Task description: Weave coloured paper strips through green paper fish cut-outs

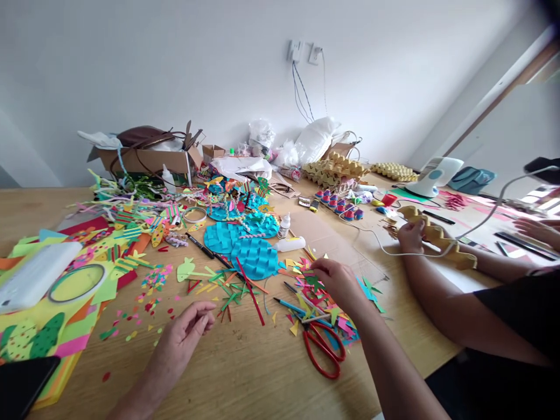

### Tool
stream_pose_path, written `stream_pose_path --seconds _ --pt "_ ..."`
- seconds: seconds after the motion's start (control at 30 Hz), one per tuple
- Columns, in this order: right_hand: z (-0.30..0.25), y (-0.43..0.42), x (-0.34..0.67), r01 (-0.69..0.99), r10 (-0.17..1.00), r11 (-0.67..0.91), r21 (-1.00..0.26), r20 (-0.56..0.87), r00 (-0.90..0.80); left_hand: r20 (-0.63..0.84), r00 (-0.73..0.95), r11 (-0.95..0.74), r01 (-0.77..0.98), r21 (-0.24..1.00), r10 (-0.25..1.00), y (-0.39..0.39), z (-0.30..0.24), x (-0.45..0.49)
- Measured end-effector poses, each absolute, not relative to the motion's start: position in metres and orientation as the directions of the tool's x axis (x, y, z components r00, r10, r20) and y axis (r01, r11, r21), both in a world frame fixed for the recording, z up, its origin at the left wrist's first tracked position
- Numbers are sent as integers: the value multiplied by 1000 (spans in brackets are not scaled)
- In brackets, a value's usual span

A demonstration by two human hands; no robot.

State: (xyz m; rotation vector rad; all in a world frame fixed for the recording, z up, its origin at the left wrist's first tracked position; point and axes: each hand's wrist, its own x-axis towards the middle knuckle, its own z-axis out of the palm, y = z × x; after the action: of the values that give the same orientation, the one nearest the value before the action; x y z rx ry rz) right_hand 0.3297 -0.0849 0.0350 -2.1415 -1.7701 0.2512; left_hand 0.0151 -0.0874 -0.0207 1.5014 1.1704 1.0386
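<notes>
My left hand (186, 333) hovers over the bare front of the table, its fingers curled together against the thumb and nothing visible in them. Over a pile of colourful paper scraps (308, 269) is my right hand (336, 284), its fingertips pinched; anything between them is too small to make out. Red-handled scissors (322, 349) lie below it, beside a blue pen (286, 304). Between my hands are thin paper strips (227, 289) and a long red strip (251, 291). Beyond them sit blue paper shapes covered in scales (257, 258) and a green paper fish (185, 269).
White glue bottles (284, 226) stand and lie behind the scraps. Yellow paper sheets (74, 318), a tape ring (77, 283) and a phone (26, 382) are at left. At right, a co-worker's hand (411, 236) holds an egg carton strip (437, 238); a white cord (476, 224) crosses there.
</notes>
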Motion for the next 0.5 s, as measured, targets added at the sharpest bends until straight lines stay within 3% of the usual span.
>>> stream_pose_path --seconds 0.27,0.37,0.5 --pt "27 -87 339 927 970 -192 -321 84 230 87 197 -143 291 946 976 -86 -27 12" --pt "41 -92 317 929 982 -85 -359 127 139 148 242 -233 371 899 959 -86 -27 12" --pt "50 -100 267 900 988 154 -407 82 -132 191 298 -311 435 845 935 -90 -24 16"
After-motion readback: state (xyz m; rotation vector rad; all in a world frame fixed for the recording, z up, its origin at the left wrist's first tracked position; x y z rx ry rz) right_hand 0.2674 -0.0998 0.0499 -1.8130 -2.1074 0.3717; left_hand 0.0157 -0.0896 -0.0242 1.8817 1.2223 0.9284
